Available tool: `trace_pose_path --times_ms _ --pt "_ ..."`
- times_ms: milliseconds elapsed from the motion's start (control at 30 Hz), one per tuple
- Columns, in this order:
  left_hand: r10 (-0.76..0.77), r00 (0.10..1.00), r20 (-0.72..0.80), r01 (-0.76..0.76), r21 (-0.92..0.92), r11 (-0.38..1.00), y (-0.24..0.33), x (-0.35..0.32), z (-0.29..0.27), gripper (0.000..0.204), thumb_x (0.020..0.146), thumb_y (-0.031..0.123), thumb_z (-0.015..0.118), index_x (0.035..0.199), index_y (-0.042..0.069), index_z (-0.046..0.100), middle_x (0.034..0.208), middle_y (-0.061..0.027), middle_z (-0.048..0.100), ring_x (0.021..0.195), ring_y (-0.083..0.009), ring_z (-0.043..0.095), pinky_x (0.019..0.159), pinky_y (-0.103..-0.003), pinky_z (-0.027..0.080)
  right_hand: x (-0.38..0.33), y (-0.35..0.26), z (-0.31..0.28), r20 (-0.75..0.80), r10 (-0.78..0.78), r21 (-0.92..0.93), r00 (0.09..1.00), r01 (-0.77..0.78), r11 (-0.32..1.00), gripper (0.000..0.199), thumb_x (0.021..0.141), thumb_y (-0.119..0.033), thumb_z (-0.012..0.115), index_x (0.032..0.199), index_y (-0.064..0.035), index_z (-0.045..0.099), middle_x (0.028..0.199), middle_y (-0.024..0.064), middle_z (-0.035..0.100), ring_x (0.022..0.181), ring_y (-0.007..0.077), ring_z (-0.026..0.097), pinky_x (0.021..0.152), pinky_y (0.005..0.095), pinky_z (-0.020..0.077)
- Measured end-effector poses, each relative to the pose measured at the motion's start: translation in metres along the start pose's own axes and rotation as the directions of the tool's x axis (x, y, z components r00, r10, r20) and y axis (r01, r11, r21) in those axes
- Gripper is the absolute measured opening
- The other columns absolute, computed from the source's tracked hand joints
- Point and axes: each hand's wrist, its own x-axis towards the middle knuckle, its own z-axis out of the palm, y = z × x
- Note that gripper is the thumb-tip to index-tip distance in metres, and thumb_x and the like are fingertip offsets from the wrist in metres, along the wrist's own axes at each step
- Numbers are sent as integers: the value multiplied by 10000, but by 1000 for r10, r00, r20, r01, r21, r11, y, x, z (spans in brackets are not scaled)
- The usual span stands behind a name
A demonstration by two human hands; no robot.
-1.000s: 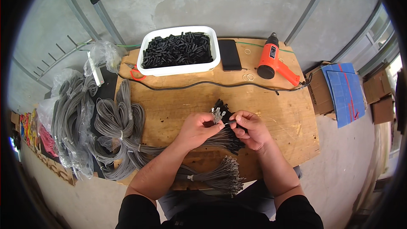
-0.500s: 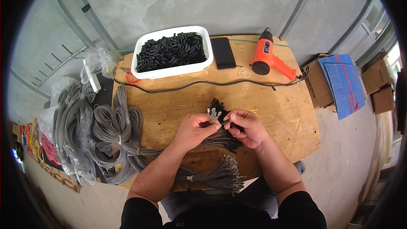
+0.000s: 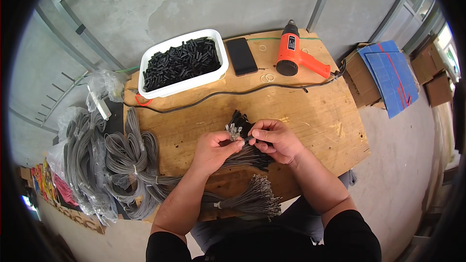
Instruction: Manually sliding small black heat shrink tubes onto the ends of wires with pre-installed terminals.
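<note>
Over the middle of the table, my left hand (image 3: 212,151) is closed on a small bunch of grey cables, whose shiny metal terminals (image 3: 234,130) stick up past the fingers. My right hand (image 3: 277,140) pinches a short black sleeve (image 3: 248,139) at the left thumb tip; whether a cable end is inside it cannot be made out. Beneath and behind both hands lie grey cables with black sleeved ends (image 3: 238,116), partly hidden. Nearer to me, a tied bundle of grey cables (image 3: 238,200) fans out its bare metal ends.
A white tub (image 3: 184,88) full of black sleeves stands at the back, beside a dark phone (image 3: 241,57) and an orange heat gun (image 3: 291,51). A black cord (image 3: 213,95) crosses the table. Coiled grey cables (image 3: 131,153) cover the left side. Pale rings (image 3: 267,78) lie near the gun.
The whole view has shifted and turned slightly, so the table's things sit further left. Both hands keep nearly the same grip, with the black sleeve still between their fingertips.
</note>
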Motion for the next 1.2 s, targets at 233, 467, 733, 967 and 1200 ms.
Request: trace_pose_path --times_ms 233,467,733,967,1200 --pt "50 998 -38 -43 151 988 -6 2 2 165 865 145 794 896 -10 748 750 -36 685 669 -55 597 583 -237 452 -4 -13 -9 -84 -80 58 993 85 995 346 1034 -298 575 886 -5 683 659 -7 548 540 59 417 437 206 282" --pt "265 964 -21 -227 453 862 9 2 5 98 838 68 791 909 8 760 777 -61 644 676 -117 597 602 -256 453 -24 -22 -9 -9 -538 -788 843 326 523 57 923 -86 720 938 -32 731 600 -40 501 516 37 378 476 226 298" --pt "204 975 -82 -170 307 936 6 2 6 159 863 125 777 955 -1 745 781 -83 684 644 -110 617 588 -260 470 -41 -20 -28 194 -401 -977 895 212 1 111 815 -41 768 922 -65 749 777 65 699 653 171 654 591 292 501" --pt "69 997 -30 -61 234 970 -4 3 -1 132 902 52 724 1006 -30 724 832 -14 707 758 -34 604 680 -198 484 -34 -16 -27 264 -260 -961 929 229 -156 179 814 -84 739 992 -104 740 868 92 724 776 290 695 691 367 545" --pt "-9 1000 -8 10 80 997 -5 4 -1 78 902 30 718 942 -13 667 835 -9 685 777 -72 652 703 -216 519 -32 -23 -27 279 -212 -958 936 258 -124 128 812 -85 726 939 -93 712 731 81 651 661 215 650 614 344 507"
